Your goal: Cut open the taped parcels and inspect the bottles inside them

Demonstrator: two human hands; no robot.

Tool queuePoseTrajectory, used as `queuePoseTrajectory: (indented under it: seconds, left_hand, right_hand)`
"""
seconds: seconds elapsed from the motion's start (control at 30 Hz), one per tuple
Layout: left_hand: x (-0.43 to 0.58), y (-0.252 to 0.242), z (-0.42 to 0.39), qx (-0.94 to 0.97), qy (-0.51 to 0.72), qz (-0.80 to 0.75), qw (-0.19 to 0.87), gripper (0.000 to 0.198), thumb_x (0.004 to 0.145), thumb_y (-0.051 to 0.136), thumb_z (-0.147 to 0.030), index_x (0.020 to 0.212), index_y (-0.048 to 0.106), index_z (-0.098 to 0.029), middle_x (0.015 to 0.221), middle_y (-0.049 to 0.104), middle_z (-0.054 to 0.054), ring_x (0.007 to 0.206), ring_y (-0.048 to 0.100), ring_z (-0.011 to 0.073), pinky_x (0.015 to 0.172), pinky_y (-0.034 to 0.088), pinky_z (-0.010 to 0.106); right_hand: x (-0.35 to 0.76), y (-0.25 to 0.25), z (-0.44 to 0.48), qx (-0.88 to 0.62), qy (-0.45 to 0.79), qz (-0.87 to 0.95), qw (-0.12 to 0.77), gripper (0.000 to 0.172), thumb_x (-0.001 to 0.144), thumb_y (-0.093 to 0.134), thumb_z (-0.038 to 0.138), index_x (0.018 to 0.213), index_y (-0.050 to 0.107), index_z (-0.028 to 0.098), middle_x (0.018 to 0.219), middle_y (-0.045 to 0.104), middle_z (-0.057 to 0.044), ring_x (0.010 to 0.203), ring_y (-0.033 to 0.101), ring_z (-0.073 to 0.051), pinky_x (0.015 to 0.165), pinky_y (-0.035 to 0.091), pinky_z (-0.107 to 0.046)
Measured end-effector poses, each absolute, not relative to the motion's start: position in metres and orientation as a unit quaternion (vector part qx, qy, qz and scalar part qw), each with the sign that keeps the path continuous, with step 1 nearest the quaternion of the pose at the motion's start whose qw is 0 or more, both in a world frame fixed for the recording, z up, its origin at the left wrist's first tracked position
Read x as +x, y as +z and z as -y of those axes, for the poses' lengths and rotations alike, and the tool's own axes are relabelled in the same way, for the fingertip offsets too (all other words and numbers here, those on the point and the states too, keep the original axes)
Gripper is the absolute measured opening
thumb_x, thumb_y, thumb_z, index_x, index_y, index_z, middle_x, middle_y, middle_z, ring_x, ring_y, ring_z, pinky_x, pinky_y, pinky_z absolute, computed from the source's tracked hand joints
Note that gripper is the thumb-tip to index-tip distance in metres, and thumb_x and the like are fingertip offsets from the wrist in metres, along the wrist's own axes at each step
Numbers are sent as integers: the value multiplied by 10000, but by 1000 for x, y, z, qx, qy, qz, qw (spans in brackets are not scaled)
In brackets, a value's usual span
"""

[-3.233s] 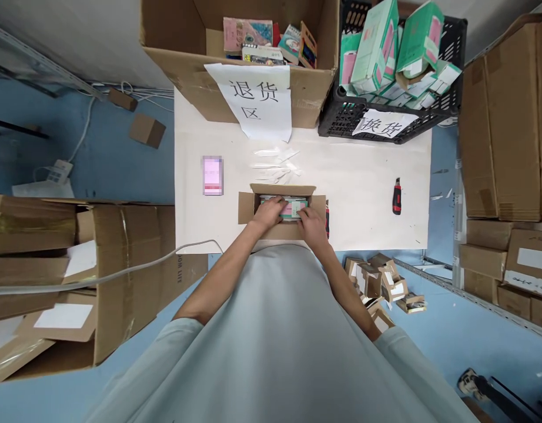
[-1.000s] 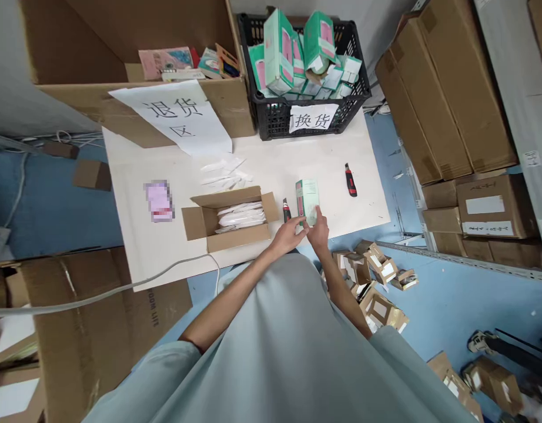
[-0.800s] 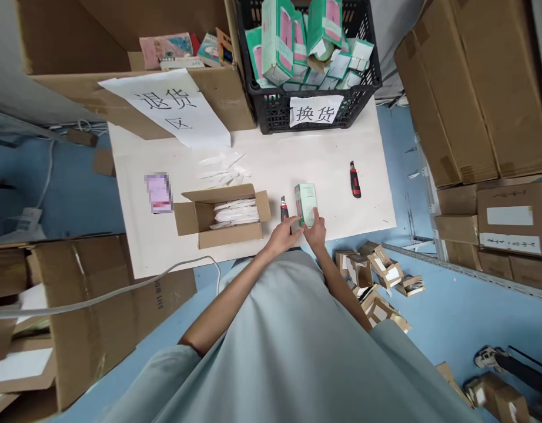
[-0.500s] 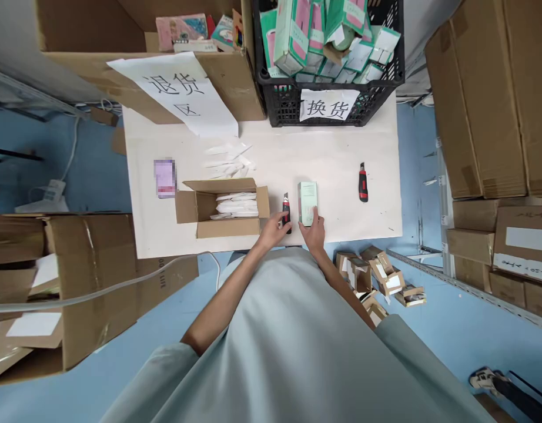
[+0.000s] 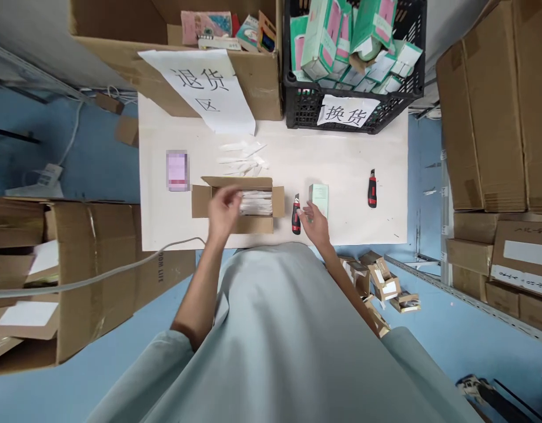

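On the white table [image 5: 341, 153] an open cardboard box [image 5: 254, 225] holds several flat white packets [image 5: 256, 202]. My left hand [image 5: 224, 212] is over the left part of this box, fingers curled; whether they grip anything is too blurred to tell. My right hand [image 5: 313, 222] is spread between a black and red utility knife [image 5: 296, 215] and a pale green carton [image 5: 319, 198], overlapping the carton's lower left part and holding nothing visible. White strips [image 5: 243, 160] lie behind the box. A second knife [image 5: 372, 189] lies at the right.
Behind stand a large cardboard box [image 5: 165, 97] with a paper sign and a black crate [image 5: 304, 111] of green and pink cartons. A purple item [image 5: 177, 170] lies at the left. Stacked boxes [image 5: 487, 129] flank the right side; a cable [image 5: 121, 273] crosses at lower left.
My left hand has left the knife and moved left over the open box. My right hand has shifted off the carton's near end towards the knife. The camera view has shifted slightly.
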State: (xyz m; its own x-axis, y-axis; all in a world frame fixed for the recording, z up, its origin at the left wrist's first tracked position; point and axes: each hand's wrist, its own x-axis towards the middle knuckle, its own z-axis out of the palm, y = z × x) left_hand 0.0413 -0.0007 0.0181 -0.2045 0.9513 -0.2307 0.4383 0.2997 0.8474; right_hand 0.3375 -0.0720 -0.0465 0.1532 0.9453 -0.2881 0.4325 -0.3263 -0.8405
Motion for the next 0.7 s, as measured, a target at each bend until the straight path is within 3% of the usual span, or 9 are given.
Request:
queuePoseTrajectory:
  seconds: [0.07, 0.1, 0.17, 0.23, 0.37, 0.47, 0.57, 0.7]
  left_hand:
    - [1, 11, -11, 485, 308, -782, 243, 618, 949, 781, -384, 1504, 690, -127, 1584, 684, 222, 1568, 590, 377, 1368, 431, 534]
    - [-16, 6, -16, 472, 277, -807, 222, 701, 917, 795, -330, 1561, 643, -97, 1627, 644, 254, 1602, 556, 401, 1382, 409, 546]
    - [-43, -3, -20, 444, 197, -836, 254, 809, 879, 806, -283, 1625, 580, -66, 1595, 660, 286, 1555, 600, 453, 1345, 446, 599]
    - [-64, -9, -18, 425, 135, -836, 319, 786, 873, 794, -274, 1613, 599, -92, 1469, 747, 256, 1420, 701, 468, 1257, 525, 631]
    - [-104, -14, -1, 408, 135, -799, 421, 645, 840, 799, -321, 1456, 697, -155, 1286, 827, 168, 1226, 790, 393, 1129, 625, 552]
    - [-140, -14, 14, 364, 190, -751, 518, 728, 760, 908, -499, 1375, 713, -163, 1198, 846, 139, 1150, 804, 358, 1081, 655, 511]
    - [-175, -13, 17, 313, 222, -693, 610, 855, 709, 973, -664, 1386, 723, -205, 1212, 851, 139, 1160, 806, 352, 1100, 654, 546]
    - [-204, -19, -22, 293, 276, -672, 621, 820, 907, 801, -813, 1490, 706, -245, 1432, 788, 193, 1287, 783, 334, 1153, 636, 546]
  right_hand:
    - [319, -43, 55, -664, 497, 457, 320, 710, 1023, 675, 782, 1456, 707, 221, 1290, 846, -158, 1148, 830, -297, 1055, 671, -451]
    - [309, -43, 47, -661, 511, 446, 322, 682, 996, 701, 780, 1382, 732, 219, 1219, 859, -146, 1096, 838, -292, 1025, 674, -441]
    - [293, -45, 34, -677, 502, 439, 312, 574, 965, 721, 749, 1190, 759, 223, 1086, 859, -123, 1034, 835, -290, 985, 670, -430]
    - [280, -45, 28, -701, 478, 445, 288, 475, 956, 714, 714, 1008, 733, 242, 960, 832, -94, 981, 816, -288, 924, 661, -412]
    - [260, -39, 34, -721, 460, 464, 232, 438, 935, 674, 694, 843, 639, 267, 775, 727, -37, 801, 724, -250, 767, 597, -355]
    - [244, -31, 45, -711, 471, 482, 201, 495, 926, 640, 755, 815, 606, 274, 707, 658, -6, 705, 649, -222, 698, 551, -342]
    - [235, -23, 43, -698, 493, 487, 180, 594, 945, 619, 852, 846, 664, 268, 738, 707, -21, 747, 696, -243, 731, 596, -363]
    - [243, -21, 4, -722, 452, 477, 217, 671, 1060, 502, 839, 1082, 774, 225, 970, 844, -97, 928, 819, -282, 893, 680, -438]
